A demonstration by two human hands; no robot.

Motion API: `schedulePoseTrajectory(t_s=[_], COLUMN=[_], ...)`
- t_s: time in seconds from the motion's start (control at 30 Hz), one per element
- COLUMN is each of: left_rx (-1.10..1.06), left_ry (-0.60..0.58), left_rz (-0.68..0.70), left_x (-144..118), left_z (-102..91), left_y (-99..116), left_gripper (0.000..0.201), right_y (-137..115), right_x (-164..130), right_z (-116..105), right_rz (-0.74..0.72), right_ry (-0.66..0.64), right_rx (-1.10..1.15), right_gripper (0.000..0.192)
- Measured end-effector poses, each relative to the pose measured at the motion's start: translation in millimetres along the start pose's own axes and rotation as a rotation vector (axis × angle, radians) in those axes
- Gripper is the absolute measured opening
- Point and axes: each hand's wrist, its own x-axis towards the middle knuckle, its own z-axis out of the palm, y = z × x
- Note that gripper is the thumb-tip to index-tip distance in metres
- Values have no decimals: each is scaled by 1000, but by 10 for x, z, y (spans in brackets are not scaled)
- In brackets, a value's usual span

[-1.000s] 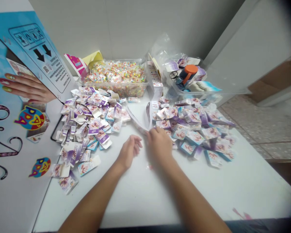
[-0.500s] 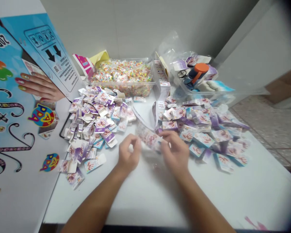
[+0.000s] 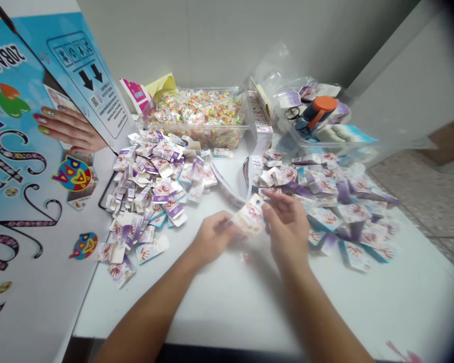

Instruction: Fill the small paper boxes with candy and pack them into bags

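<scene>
Evidently, the white tabletop (image 3: pixel 227 307) is bearing two heaps of small hand-printed cartons, a left heap (image 3: pixel 162 189) and a right heap (image 3: pixel 327 217). A clear plastic tub (image 3: pixel 204 128) of colourful packets is standing behind the left heap. Between the heaps, a curved printed strip (image 3: pixel 227 189) is bending open. The right hand (image 3: pixel 289 227) is hovering half-open, its thumb at the card's right edge; blur is hiding whether it is pinching. The left hand (image 3: pixel 214 237) is pinching the opposite corner, nearly closed. Between them, the printed card (image 3: pixel 249 217) is tilting above the table. Good handling is probably calling for light pressure near the edges, thumbs leaving the print uncovered, and for avoiding the tiny packet (image 3: pixel 245 257) that is lying below.
</scene>
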Motion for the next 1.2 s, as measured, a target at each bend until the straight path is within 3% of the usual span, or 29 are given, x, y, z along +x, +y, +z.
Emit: schedulePoseTrajectory(t_s=[0.1, 0.17, 0.27, 0.33, 0.43, 0.53, 0.6, 0.67, 0.8, 0.87, 0.97, 1.0, 1.13, 1.2], left_rx=[-59, -40, -18, -24, -6, 62, 131, 185, 86, 40, 138, 191, 318, 334], left_ry=[63, 117, 173, 198, 328, 445, 452, 373, 84, 30, -23, -40, -77, -18], left_rz=[-16, 20, 66, 67, 94, 178, 232, 196, -67, -120, -98, -77, 16, 105], left_x=[33, 42, 40, 39, 51, 67, 68, 59, 42, 44, 46, 44, 24, 15], left_z=[-25, -41, -48, -41, -26, -36, -58, -77, -78, -79, -110, -123, -141, -122], left_y=[12, 29, 36, 15, -37, -65, -49, -16, 23, 13, -7, -11, -43, -92], left_gripper=[33, 31, 31, 32, 33, 37, 37, 34, 29, 28, 19, 17, 14, 15], right_y=[15, -5, -37, -53, -85, -122, -129, -115, -61, -36, 1, 11, 21, 14], right_x=[-38, -81, -142, -165, -173, -174, -178, -179, -137, -81, 7, 22, -40, -125], right_z=[18, 35, 65, 78, 72, 48, 35, 29, 3, -31, -87, -98, -58, -4], right_rz=[-359, -533, -621, -608, -524, -305, -156, -68, -56, -38, 29, 27, -82, -200], right_ry=[10, -148, -381, -435, -430, -435, -434, -367, -130, -180, -445, -481, -288, -176], right_rx=[-358, -538, -597, -542, -408, -343, -285, -204, -154, -163, -221, -261, -400, -456], right_gripper=[34, 20, 16, 18, 15, 12, 15, 18, 18, 19, 21, 20, 19, 18])
